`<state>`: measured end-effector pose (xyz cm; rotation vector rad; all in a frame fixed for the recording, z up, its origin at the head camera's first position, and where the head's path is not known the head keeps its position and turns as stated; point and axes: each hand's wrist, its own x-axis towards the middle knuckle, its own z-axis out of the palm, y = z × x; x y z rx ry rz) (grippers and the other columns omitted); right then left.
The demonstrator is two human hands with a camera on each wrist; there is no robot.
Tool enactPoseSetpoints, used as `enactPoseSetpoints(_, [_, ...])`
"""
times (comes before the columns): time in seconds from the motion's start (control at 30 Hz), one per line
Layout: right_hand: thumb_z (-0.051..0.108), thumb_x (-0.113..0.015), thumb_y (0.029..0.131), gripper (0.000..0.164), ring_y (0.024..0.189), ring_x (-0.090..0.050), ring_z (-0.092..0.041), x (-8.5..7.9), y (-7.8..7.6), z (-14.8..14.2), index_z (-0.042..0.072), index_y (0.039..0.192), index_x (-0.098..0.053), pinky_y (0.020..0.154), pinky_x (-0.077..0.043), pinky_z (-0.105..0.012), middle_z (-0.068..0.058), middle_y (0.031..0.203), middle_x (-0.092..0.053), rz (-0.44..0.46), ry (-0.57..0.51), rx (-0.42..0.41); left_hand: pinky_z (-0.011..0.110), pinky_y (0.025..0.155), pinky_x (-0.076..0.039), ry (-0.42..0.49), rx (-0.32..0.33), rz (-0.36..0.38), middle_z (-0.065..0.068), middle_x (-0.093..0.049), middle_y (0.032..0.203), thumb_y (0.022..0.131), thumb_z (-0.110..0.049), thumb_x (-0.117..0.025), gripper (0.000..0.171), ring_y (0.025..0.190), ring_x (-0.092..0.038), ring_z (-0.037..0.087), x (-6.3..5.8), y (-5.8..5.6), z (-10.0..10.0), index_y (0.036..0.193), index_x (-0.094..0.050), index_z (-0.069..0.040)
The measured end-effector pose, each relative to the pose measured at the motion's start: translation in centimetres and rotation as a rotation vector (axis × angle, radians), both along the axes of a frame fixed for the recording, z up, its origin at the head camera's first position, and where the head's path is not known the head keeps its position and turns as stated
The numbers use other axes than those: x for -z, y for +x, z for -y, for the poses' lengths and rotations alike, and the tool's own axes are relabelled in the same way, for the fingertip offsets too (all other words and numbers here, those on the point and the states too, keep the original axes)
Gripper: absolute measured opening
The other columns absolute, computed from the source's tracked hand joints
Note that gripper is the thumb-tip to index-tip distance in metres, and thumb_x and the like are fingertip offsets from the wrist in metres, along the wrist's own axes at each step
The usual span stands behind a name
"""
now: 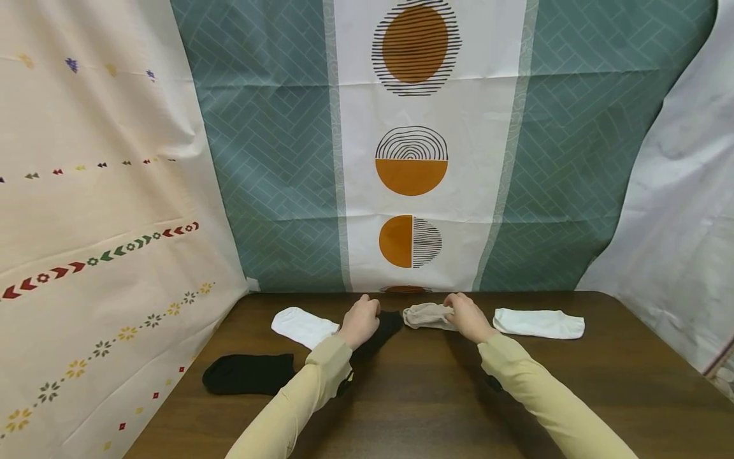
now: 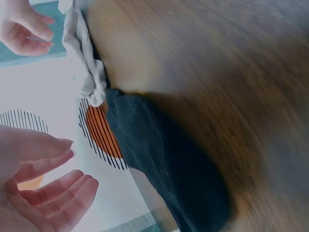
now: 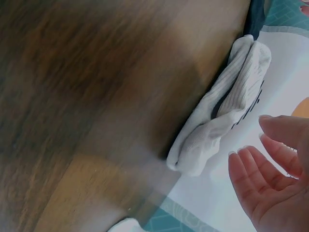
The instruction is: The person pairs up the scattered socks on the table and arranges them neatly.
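The left hand (image 1: 361, 322) hangs with its fingers released and loosely bent, near a dark sock (image 2: 164, 159) but apart from it, so the sock rests on the counter (image 1: 413, 408) alone. The right hand (image 1: 469, 320) matches it, its fingers gripping nothing beside a beige sock (image 3: 222, 104). The two socks lie nearly end to end between the hands, probably to put one within easy reach of each. Outward of the left fingers lie a white sock (image 1: 301, 325) and a black sock (image 1: 249, 374); outward of the right, an off-white sock (image 1: 539, 324), seemingly laid flat for easy pickup.
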<state>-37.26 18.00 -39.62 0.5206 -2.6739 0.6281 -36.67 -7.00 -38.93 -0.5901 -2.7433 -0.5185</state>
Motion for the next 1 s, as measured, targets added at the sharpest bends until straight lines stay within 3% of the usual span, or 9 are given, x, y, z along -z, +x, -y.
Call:
enactPoseSetpoints(0.33, [0.0, -0.066, 0.078, 0.021, 0.082, -0.054, -0.029, 0.0, 0.0, 1.8, -0.006, 0.097, -0.059, 0.07, -0.044, -0.038, -0.014, 0.09, -0.055, -0.004, -0.026, -0.051, 0.034, 0.055, -0.042, -0.011, -0.022, 0.006, 0.005, -0.045, 0.076, 0.074, 0.004, -0.057, 0.009, 0.067, -0.047, 0.02, 0.4, 1.1, 2.1, 0.079, -0.059, -0.004])
enactPoseSetpoints(0.6, [-0.002, -0.066, 0.078, 0.02, 0.083, -0.055, -0.029, -0.2, -0.2, 3.3, -0.005, 0.097, -0.058, 0.07, -0.044, -0.038, -0.014, 0.091, -0.055, -0.036, -0.045, -0.108, 0.033, 0.052, -0.04, -0.013, -0.033, -0.04, 0.003, -0.045, 0.071, 0.072, -0.001, -0.061, 0.005, 0.063, -0.048, 0.019, 0.4, 2.4, 3.2, 0.073, -0.058, -0.005])
enactPoseSetpoints(1.0, [0.001, -0.064, 0.081, 0.028, 0.097, -0.052, -0.03, 0.0, -0.7, 6.4, -0.009, 0.106, -0.056, 0.083, -0.04, -0.039, -0.017, 0.101, -0.055, 0.02, -0.083, -0.147, 0.038, 0.048, -0.04, 0.001, -0.177, 0.035, 0.01, -0.05, 0.067, 0.075, -0.004, -0.061, 0.008, 0.056, -0.049, 0.022, 0.6, 4.7, 5.0, 0.071, -0.056, 0.0])
